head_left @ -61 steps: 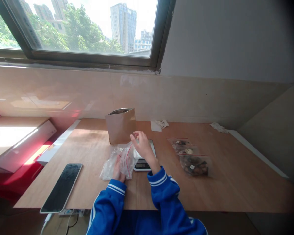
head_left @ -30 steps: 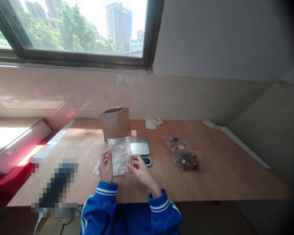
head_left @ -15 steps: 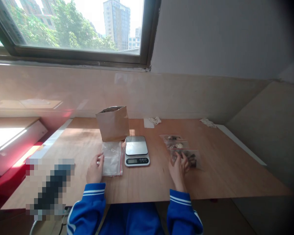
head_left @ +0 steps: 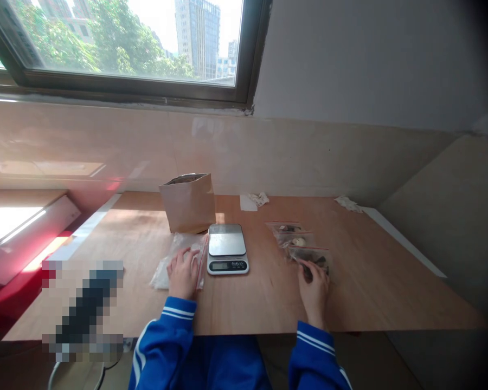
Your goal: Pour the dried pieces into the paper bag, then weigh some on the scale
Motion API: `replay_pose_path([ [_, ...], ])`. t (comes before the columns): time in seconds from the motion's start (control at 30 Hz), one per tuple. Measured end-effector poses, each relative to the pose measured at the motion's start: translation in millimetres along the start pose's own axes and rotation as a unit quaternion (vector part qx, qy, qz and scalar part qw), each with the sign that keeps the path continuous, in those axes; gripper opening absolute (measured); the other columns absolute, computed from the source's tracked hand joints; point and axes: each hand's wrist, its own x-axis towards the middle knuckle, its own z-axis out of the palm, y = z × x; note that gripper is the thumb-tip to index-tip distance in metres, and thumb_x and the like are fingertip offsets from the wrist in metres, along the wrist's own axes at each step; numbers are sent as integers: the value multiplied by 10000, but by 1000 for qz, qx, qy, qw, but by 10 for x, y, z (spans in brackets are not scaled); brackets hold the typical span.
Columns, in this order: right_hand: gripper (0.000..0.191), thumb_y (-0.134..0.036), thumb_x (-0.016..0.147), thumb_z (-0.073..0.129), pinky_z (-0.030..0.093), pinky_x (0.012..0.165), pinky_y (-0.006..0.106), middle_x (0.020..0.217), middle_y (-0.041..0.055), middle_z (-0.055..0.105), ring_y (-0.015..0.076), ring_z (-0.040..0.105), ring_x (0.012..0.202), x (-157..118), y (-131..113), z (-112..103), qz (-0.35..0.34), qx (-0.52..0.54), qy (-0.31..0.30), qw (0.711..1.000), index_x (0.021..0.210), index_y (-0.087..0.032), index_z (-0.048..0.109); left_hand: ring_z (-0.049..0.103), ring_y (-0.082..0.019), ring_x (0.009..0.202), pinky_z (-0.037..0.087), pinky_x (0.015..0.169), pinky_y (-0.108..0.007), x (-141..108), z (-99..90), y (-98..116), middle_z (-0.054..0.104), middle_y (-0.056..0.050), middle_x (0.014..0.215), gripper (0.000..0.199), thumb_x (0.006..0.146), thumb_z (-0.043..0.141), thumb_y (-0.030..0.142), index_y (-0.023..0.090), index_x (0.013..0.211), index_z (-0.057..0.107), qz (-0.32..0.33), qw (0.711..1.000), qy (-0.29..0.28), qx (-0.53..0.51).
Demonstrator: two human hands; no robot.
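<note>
My left hand [head_left: 183, 273] lies on a stack of clear zip bags [head_left: 162, 276], its fingers spread over the plastic. Just right of it stands a kitchen scale [head_left: 226, 241] with a bare steel plate; its readout is too small to read. At the right, my right hand [head_left: 315, 290] has its fingers curled round the near edge of a filled zip bag [head_left: 319, 254] with dark pieces inside. Behind that bag lie two more filled zip bags, one with a pale piece [head_left: 297, 241] and one with dark bits [head_left: 287, 228].
An open brown paper bag [head_left: 188, 205] stands behind the clear bags. Crumpled white tissue [head_left: 260, 199] lies by the wall, with another tissue [head_left: 348, 204] farther right. A blurred dark object [head_left: 87, 303] is at the table's left, with cables below.
My left hand has moved right, from beside the clear bags onto them, and the bags have spread leftward. My right hand has slid right and nearer to me along the filled bag.
</note>
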Motion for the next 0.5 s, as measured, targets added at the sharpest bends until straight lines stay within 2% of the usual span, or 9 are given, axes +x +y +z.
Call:
replay_pose_path([
  [0.07, 415, -468, 846, 465, 449, 876, 450, 1001, 164, 653, 275, 590, 962, 50, -97, -72, 0, 59, 2, 998, 970, -143, 690, 479, -304, 1173, 332, 981, -473, 4, 83, -45, 555, -122, 1271, 316, 867, 454, 277, 233, 1119, 640, -43, 998, -38, 4],
  [0.13, 413, -480, 837, 484, 489, 795, 407, 979, 155, 667, 256, 608, 899, 94, -229, -160, 27, 108, 4, 994, 972, -145, 685, 484, -299, 1176, 334, 987, -480, 24, 144, -114, 541, -127, 1298, 337, 870, 442, 287, 226, 1149, 621, -74, 996, -51, -1],
  [0.2, 401, -483, 828, 508, 506, 749, 381, 991, 149, 679, 243, 624, 863, 127, -404, -250, 67, 155, 2, 986, 979, -151, 676, 483, -290, 1193, 330, 1002, -475, 53, 172, -167, 544, -133, 1301, 351, 869, 433, 281, 213, 1165, 608, -78, 995, -52, -17],
  [0.3, 365, -473, 823, 537, 519, 780, 369, 1046, 135, 684, 240, 645, 917, 147, -749, -360, 102, 236, -21, 966, 985, -170, 657, 472, -301, 1229, 297, 1032, -485, 81, 154, -159, 581, -154, 1263, 359, 844, 453, 247, 180, 1163, 603, -88, 994, -36, -61],
  [0.4, 321, -453, 830, 548, 510, 856, 378, 1075, 115, 684, 240, 638, 1000, 119, -1148, -415, 97, 306, -64, 945, 981, -188, 646, 451, -316, 1265, 259, 1052, -499, 56, 88, -54, 595, -142, 1262, 350, 826, 487, 251, 205, 1151, 610, -85, 989, -2, -118],
  [0.5, 309, -422, 851, 535, 493, 908, 375, 1132, 98, 667, 231, 621, 1056, 48, -1504, -410, 88, 359, -123, 921, 1042, -202, 638, 424, -310, 1294, 219, 1066, -509, -4, 34, 47, 560, -130, 1318, 351, 833, 489, 263, 225, 1162, 605, -54, 988, 35, -137],
])
